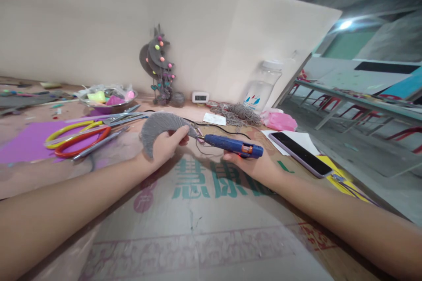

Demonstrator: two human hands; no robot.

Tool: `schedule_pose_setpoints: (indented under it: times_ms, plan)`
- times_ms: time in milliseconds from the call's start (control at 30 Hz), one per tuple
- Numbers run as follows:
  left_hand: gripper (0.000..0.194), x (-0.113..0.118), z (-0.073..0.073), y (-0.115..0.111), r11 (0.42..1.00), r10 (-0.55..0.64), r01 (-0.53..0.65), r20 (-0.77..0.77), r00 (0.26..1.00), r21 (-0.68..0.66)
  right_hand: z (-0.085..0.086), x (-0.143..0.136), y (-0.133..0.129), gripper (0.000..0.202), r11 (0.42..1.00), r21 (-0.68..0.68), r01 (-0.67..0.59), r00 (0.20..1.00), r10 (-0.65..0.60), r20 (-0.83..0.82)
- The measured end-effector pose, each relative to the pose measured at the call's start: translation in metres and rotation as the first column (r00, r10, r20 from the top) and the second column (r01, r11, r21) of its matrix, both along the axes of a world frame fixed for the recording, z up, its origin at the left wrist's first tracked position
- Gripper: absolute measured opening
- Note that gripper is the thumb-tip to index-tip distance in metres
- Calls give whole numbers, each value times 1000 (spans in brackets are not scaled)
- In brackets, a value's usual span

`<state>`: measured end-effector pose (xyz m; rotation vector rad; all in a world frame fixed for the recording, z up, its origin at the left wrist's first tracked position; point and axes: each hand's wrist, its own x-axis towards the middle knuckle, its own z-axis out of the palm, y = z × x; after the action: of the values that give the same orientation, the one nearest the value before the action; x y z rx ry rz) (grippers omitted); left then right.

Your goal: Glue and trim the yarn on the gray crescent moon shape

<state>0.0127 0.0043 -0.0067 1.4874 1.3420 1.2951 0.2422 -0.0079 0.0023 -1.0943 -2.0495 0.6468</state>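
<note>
Over the printed cardboard [171, 224], a grey crescent [158, 125] meets a glue gun [224, 143]

In the head view, the left hand [169, 142] has its grip closed on the crescent near its right-hand point, thumb on top, above the cardboard on the table [188, 112]. The right hand [255, 166] has its grip wrapped around the glue gun, whose metal nozzle is at that same point; whether they touch cannot be told. The crescent is wound with ridged grey yarn; the gun's blue body is smooth, with a coppery slot and a red glow.

Beyond lie a loose grey yarn tangle [245, 114] and a clear bottle [262, 88] with red and blue sail shapes, its lettering blurred. Large green characters on the cardboard include 慧康; a purplish disc bears 片. The white clock's [200, 97] digits are too small to read.
</note>
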Motion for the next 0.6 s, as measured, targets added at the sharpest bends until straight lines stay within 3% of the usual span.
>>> schedule_pose_setpoints:
  times_ms: [600]
  plan:
    - [35,-1,-5,1,999,34,-34,34,999,-9,-2,1,1,29,999,-23,26,1000,-26,7]
